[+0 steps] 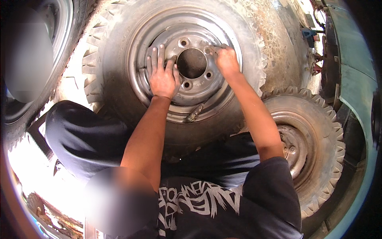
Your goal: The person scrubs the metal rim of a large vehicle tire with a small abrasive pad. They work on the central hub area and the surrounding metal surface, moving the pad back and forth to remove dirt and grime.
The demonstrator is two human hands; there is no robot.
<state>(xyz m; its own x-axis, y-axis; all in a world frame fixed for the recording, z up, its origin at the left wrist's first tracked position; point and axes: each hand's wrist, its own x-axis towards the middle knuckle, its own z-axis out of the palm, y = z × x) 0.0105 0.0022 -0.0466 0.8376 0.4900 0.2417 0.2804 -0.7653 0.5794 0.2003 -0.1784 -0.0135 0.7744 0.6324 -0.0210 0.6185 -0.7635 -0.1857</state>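
Note:
A steel wheel rim [191,95] with a large round centre hole and several lug holes sits inside a knobby tyre [119,59], face towards me. My left hand [163,71] rests flat on the left of the wheel disc, fingers spread, with nothing held. On the disc's upper right, my right hand [226,59] has curled fingers at a lug hole [207,50]. Whether those fingers pinch something small is hidden. A narrow, blotchy stick-like object [195,112] shows in the lower channel of the rim; its kind is unclear.
At right, another knobby-tyred wheel [320,134] stands beneath a green vehicle fender [352,74]. A further tyre [67,38] leans in at upper left. My bent knee [65,122] is close to the middle tyre's lower left. Small blue clamp-like hardware [309,33] lies at upper right.

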